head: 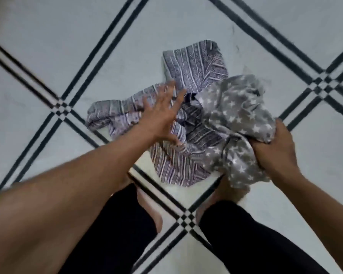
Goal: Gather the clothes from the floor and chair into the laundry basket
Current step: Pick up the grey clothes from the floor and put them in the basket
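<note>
A crumpled purple garment with pale stripes [194, 70] lies spread on the tiled floor in front of me. A grey garment with white stars [234, 109] is bunched beside it on the right, partly over it. My right hand [273, 147] grips the grey starred garment at its right edge. My left hand [162, 113] hovers over the purple striped garment with fingers spread and nothing in it. No laundry basket or chair is in view.
The floor [67, 46] is pale tile crossed by dark double lines. My bare feet [149, 206] and dark trouser legs [119, 230] are at the bottom, just short of the clothes.
</note>
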Action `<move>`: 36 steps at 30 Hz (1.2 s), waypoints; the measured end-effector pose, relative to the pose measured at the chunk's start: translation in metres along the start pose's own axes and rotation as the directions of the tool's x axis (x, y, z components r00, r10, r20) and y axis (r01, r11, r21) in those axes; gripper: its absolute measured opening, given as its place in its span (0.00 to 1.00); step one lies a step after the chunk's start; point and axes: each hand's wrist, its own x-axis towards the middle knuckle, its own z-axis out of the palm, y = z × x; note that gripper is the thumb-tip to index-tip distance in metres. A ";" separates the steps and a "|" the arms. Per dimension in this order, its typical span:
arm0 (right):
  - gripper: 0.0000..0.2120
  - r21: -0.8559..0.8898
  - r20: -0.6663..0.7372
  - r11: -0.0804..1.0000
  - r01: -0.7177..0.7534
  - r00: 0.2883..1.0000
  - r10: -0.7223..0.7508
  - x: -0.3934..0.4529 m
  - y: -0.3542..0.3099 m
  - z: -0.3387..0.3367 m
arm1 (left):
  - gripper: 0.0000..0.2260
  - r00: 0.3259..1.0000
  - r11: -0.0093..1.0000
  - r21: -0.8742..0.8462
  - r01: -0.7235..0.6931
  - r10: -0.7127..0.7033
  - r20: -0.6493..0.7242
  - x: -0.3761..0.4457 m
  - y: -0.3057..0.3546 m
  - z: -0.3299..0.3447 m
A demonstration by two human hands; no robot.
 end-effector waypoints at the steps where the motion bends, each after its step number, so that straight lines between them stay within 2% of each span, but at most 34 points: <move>1: 0.20 0.068 -0.035 0.998 -0.015 0.999 0.017 0.012 0.013 0.015 | 0.69 1.000 0.999 0.038 -0.011 0.011 0.012 0.026 -0.007 0.015; 3: 0.18 0.188 -0.073 0.981 -0.050 0.995 0.065 0.015 0.029 0.039 | 0.62 0.997 0.991 0.137 -0.015 0.005 0.072 0.044 -0.012 0.036; 6: 0.18 0.300 -0.112 0.948 -0.109 0.982 0.149 -0.011 0.023 0.028 | 0.35 0.986 0.975 0.182 -0.124 0.100 0.136 0.028 0.007 0.020; 7: 0.17 0.329 -0.114 0.933 -0.146 0.975 0.192 -0.026 0.016 0.019 | 0.27 0.975 0.974 0.169 -0.151 0.119 0.187 0.013 0.013 0.008; 9: 0.16 0.404 -0.133 0.895 -0.189 0.956 0.262 -0.063 -0.014 -0.019 | 0.21 0.968 0.994 0.037 -0.100 0.089 0.236 -0.033 0.029 -0.037; 11: 0.19 0.518 -0.151 0.827 -0.220 0.928 0.341 -0.102 -0.059 -0.074 | 0.23 0.977 0.983 -0.179 0.043 -0.004 0.213 -0.087 0.051 -0.103; 13: 0.22 0.576 -0.139 0.783 -0.235 0.916 0.377 -0.146 -0.117 -0.144 | 0.24 0.980 0.931 -0.349 0.109 -0.043 0.193 -0.151 0.084 -0.190; 16: 0.22 0.569 -0.138 0.793 -0.217 0.926 0.352 -0.212 -0.207 -0.254 | 0.22 0.979 0.836 -0.521 0.174 -0.090 0.182 -0.239 0.140 -0.326; 18: 0.24 0.576 -0.148 0.794 -0.192 0.931 0.333 -0.250 -0.268 -0.328 | 0.21 0.984 0.768 -0.620 0.160 -0.073 0.164 -0.289 0.177 -0.421; 20: 0.26 0.632 -0.131 0.760 -0.154 0.945 0.301 -0.273 -0.319 -0.387 | 0.23 0.995 0.725 -0.686 0.063 0.010 0.101 -0.324 0.215 -0.505; 22: 0.23 0.683 -0.087 0.719 -0.130 0.963 0.257 -0.278 -0.361 -0.432 | 0.31 0.992 0.713 -0.700 -0.047 0.116 0.051 -0.342 0.249 -0.570; 27: 0.14 0.776 -0.025 0.630 -0.038 0.996 0.091 -0.239 -0.452 -0.510 | 0.52 0.980 0.653 -0.748 -0.119 0.200 0.018 -0.337 0.311 -0.673; 28: 0.14 0.776 -0.007 0.630 -0.038 0.998 0.069 -0.227 -0.469 -0.520 | 0.50 0.977 0.643 -0.755 -0.130 0.214 0.014 -0.329 0.320 -0.689; 31: 0.19 0.800 0.071 0.596 -0.072 0.997 0.025 -0.182 -0.518 -0.553 | 0.32 0.966 0.619 -0.764 -0.183 0.258 -0.022 -0.288 0.344 -0.737; 32: 0.22 0.824 0.090 0.562 -0.076 0.996 0.003 -0.160 -0.534 -0.567 | 0.30 0.967 0.612 -0.768 -0.190 0.251 -0.039 -0.271 0.353 -0.759; 34: 0.25 0.848 0.124 0.522 -0.087 0.992 -0.036 -0.123 -0.559 -0.592 | 0.36 0.972 0.594 -0.777 -0.209 0.217 -0.096 -0.234 0.360 -0.792; 36: 0.28 0.876 0.137 0.473 -0.093 0.989 -0.060 -0.084 -0.585 -0.625 | 0.30 0.967 0.603 -0.757 -0.252 0.195 -0.167 -0.187 0.368 -0.835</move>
